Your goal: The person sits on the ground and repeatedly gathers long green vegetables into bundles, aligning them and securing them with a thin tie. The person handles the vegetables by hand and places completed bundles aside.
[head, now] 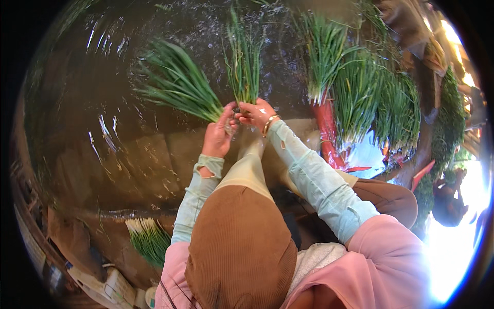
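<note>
My left hand (220, 133) grips the base of a fanned bunch of green onions (185, 83), its leaves spread up and left over brown water (127, 89). Close beside it, my right hand (256, 112), with a bracelet at the wrist, holds the lower end of another leafy green bunch (243, 65) that points away from me. The fingertips of both hands nearly meet, and the roots are mostly hidden by the fingers.
Several green onion bunches (355, 96) lie at the right, by a red strip of material (327, 131). Another bunch (148, 239) rests on the ledge at lower left, near a whitish plastic container (117, 286). My legs extend into the water.
</note>
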The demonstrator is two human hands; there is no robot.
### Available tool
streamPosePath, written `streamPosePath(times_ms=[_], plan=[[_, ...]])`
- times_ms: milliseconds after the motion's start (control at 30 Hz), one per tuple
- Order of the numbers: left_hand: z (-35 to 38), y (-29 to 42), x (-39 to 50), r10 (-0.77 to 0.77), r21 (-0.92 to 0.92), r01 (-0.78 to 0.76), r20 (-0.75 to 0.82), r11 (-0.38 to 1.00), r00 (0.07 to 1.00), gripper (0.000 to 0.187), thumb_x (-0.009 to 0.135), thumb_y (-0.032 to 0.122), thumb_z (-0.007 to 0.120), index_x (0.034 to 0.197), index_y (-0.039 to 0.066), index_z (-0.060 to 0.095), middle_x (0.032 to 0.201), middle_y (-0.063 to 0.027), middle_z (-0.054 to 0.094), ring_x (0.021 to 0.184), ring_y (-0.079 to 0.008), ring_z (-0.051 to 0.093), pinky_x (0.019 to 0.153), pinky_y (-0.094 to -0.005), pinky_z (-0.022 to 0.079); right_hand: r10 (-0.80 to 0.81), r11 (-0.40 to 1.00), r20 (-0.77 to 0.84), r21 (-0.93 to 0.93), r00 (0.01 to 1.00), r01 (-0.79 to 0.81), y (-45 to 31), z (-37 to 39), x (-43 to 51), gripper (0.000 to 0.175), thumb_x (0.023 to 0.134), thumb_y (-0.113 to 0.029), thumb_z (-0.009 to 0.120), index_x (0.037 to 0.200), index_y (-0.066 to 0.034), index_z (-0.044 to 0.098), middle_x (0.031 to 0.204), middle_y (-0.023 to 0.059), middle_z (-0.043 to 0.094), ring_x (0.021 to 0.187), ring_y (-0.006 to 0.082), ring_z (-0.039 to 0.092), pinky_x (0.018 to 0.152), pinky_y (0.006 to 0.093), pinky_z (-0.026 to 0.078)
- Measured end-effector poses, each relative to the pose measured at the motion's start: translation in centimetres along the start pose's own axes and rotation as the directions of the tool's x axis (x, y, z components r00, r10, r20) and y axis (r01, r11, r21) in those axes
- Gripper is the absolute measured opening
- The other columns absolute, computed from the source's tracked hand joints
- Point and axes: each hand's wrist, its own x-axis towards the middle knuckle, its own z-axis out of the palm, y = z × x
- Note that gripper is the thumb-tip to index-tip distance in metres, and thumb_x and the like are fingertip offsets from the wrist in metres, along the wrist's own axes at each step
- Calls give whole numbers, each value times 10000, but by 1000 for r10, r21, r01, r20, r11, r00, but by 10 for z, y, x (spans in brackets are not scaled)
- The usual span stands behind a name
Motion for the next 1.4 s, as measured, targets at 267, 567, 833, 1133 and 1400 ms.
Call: streamPosePath(times_ms=[267,567,833,1133,1400], plan=[[-4,3,5,65,339,-21,-118,941,991,268,835,204,726,1025,28,655,758,22,592,630,-77,535,575,-212,430,30,989,-52,-141,998,-37,15,-9,4,254,861,-222,689,989,-49,555,797,25,616,593,89,583,501,209,468],[-4,6,5,93,233,-67,-102,970,990,227,858,173,698,1037,55,626,834,3,616,654,-76,524,574,-219,426,-122,989,-98,-90,988,114,32,-7,6,221,887,-233,654,1000,-58,580,813,13,628,570,66,556,484,193,438],[-16,20,-16,61,108,-63,16,992,998,221,879,137,663,1069,69,572,896,-19,619,638,-66,460,573,-206,401,-858,-10,-9,-999,513,-34,-2,-22,-30,481,833,-333,674,1181,-33,531,1177,101,586,1047,248,588,846,373,497],[-20,12,-22,-10,-7,10,-2,1000,1000,210,878,128,663,1061,62,583,892,-13,612,634,-68,455,574,-198,384,-723,135,132,-935,678,327,6,27,-20,291,795,-328,707,970,-106,640,928,55,630,870,221,600,747,338,477],[-32,6,-16,-26,-118,24,-19,993,999,159,918,167,623,1032,63,587,870,2,606,599,-46,414,536,-186,349,-499,760,178,-380,848,527,15,39,-32,132,867,-158,648,869,-30,619,796,28,623,719,131,619,606,244,482]])
